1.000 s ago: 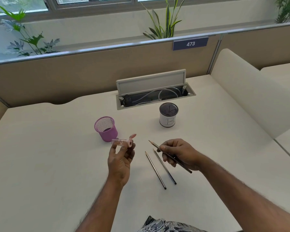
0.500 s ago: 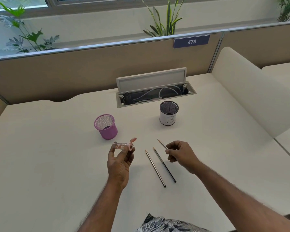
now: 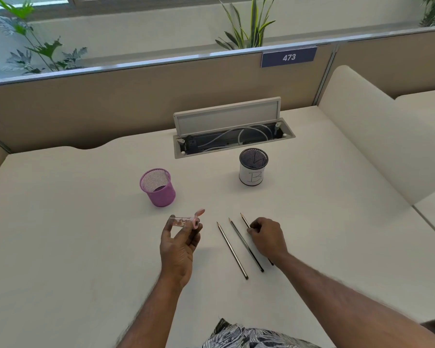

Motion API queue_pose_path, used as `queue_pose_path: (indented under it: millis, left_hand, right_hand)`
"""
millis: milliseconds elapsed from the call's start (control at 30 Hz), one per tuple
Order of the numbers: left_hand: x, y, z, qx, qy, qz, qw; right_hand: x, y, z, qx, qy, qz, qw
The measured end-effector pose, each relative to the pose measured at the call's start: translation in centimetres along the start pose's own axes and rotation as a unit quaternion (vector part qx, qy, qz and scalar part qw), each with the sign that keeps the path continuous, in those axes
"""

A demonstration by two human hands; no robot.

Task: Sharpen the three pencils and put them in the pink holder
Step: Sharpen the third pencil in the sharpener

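Note:
My left hand is raised a little above the desk and holds a clear pencil sharpener with a pink end and an open pink flap. Beyond it stands the pink mesh holder, upright and empty. Two dark pencils lie side by side on the desk, tips pointing away from me. My right hand is closed on a third pencil, which lies low at the desk just right of the other two. Its tip shows beyond my fingers and its far end shows under my wrist.
A mesh holder with a white sleeve marked B stands at the back right. Behind it is an open cable tray with its lid up. A cream side divider bounds the desk on the right, a tan partition at the back.
My right hand has lowered the third pencil from mid-air down to the desk beside the other two. My left hand with the sharpener has barely moved.

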State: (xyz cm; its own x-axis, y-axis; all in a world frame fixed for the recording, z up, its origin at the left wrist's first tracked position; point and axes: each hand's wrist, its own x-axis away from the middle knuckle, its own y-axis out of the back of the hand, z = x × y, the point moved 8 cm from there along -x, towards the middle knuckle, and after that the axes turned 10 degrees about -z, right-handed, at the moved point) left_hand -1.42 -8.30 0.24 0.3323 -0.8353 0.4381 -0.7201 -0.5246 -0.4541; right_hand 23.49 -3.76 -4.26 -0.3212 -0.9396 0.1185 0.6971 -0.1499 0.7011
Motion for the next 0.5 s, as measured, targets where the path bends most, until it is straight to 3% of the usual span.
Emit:
queue_pose_path:
  millis: [333, 500]
  left_hand:
    - [-0.3, 0.3, 0.2, 0.010, 0.005, -0.010, 1.000]
    - [-0.2, 0.2, 0.2, 0.013, 0.005, -0.013, 1.000]
  right_hand:
    - [-0.3, -0.6, 1.1, 0.076, 0.083, 0.003, 0.994]
    - [-0.2, -0.7, 1.0, 0.070, 0.082, 0.001, 0.994]
